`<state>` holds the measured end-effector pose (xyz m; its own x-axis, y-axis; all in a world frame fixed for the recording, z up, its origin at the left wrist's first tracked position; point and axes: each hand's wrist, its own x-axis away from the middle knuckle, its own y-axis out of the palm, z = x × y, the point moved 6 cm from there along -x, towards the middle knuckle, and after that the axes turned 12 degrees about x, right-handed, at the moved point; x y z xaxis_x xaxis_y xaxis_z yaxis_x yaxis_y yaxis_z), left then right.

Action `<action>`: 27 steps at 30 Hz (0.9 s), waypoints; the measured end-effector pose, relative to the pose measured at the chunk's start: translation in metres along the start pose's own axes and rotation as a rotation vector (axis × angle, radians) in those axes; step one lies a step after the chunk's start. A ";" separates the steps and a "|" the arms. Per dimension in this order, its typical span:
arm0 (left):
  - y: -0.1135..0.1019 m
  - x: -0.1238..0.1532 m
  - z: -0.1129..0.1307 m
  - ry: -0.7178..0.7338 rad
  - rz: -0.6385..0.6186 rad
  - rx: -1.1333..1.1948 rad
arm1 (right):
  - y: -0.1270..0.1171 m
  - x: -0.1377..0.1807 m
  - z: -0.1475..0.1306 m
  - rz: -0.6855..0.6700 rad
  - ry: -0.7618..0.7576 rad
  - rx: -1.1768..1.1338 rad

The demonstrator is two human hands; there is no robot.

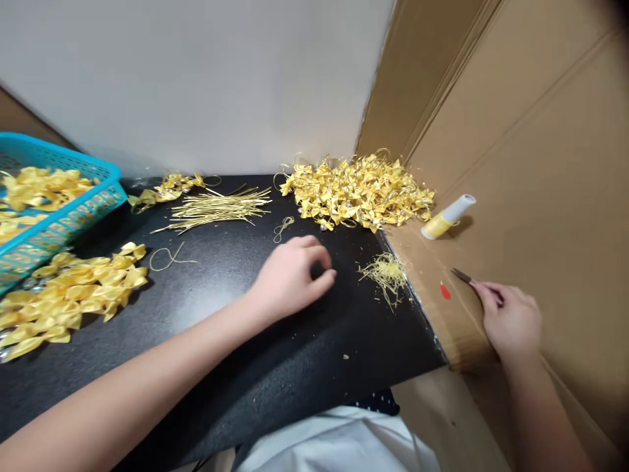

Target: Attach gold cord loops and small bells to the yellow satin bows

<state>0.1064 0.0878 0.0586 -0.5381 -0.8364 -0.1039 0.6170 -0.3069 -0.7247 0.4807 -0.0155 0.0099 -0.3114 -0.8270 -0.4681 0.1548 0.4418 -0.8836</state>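
Observation:
My left hand point(295, 275) hovers over the middle of the black tabletop, its fingers curled in and the thumb near the index finger; nothing shows in it. Just beyond it lies a small looped gold cord point(284, 228). On the right, my right hand point(514, 318) grips a small pair of scissors point(462, 276), whose dark blades point left over the cardboard; the handles are mostly hidden by my fingers. A heap of yellow ribbon bows point(358, 190) with gold loops and silvery beads or bells sits at the back. Thread clippings point(386, 275) lie between my hands.
A teal basket point(105, 172) holds more bows at the left, with loose bows point(78, 292) before it. Gold cords point(221, 208) lie bundled near the back wall. A thread spool point(447, 217) and a red spot point(445, 291) are on the cardboard point(540, 164) at right.

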 end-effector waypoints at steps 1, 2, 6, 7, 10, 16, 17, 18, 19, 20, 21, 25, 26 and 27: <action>-0.013 0.010 -0.018 -0.149 0.034 -0.044 | 0.001 -0.001 0.001 0.009 -0.015 -0.001; -0.020 0.021 -0.036 -0.314 0.015 -0.048 | 0.002 -0.003 0.002 0.019 -0.029 0.000; -0.013 0.054 -0.079 -0.724 -0.201 0.258 | 0.000 -0.012 0.000 0.063 -0.083 0.036; -0.006 0.055 -0.082 -0.753 -0.251 0.347 | -0.005 -0.014 -0.005 0.097 -0.075 0.038; 0.010 0.044 -0.079 -0.741 -0.332 0.469 | -0.033 -0.014 -0.046 0.187 0.012 -0.121; 0.023 0.028 -0.060 -0.556 -0.202 0.460 | -0.020 0.013 -0.241 -0.726 -0.352 -0.758; 0.021 0.030 -0.057 -0.494 -0.111 0.454 | -0.016 0.014 -0.262 -0.796 -0.392 -0.785; 0.017 0.032 -0.054 -0.432 -0.011 0.437 | -0.013 0.012 -0.277 -0.806 -0.408 -0.803; 0.013 0.035 -0.053 -0.373 0.088 0.410 | -0.011 0.009 -0.286 -0.801 -0.425 -0.819; 0.009 0.038 -0.053 -0.321 0.180 0.378 | -0.010 0.005 -0.292 -0.754 -0.438 -0.832; 0.005 0.042 -0.053 -0.274 0.261 0.343 | -0.010 0.001 -0.293 -0.683 -0.451 -0.844; -0.003 0.048 -0.057 -0.139 0.454 0.286 | -0.019 0.004 -0.290 -0.389 -0.520 -0.899; -0.004 0.048 -0.058 -0.114 0.472 0.290 | -0.020 0.010 -0.291 -0.365 -0.549 -0.912; -0.004 0.048 -0.057 -0.085 0.483 0.295 | -0.020 0.015 -0.292 -0.352 -0.575 -0.923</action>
<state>0.0449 0.0748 0.0176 -0.1144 -0.9431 -0.3122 0.9221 0.0161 -0.3867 0.1988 0.0648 0.0234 0.3108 -0.8874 -0.3405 -0.6779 0.0441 -0.7339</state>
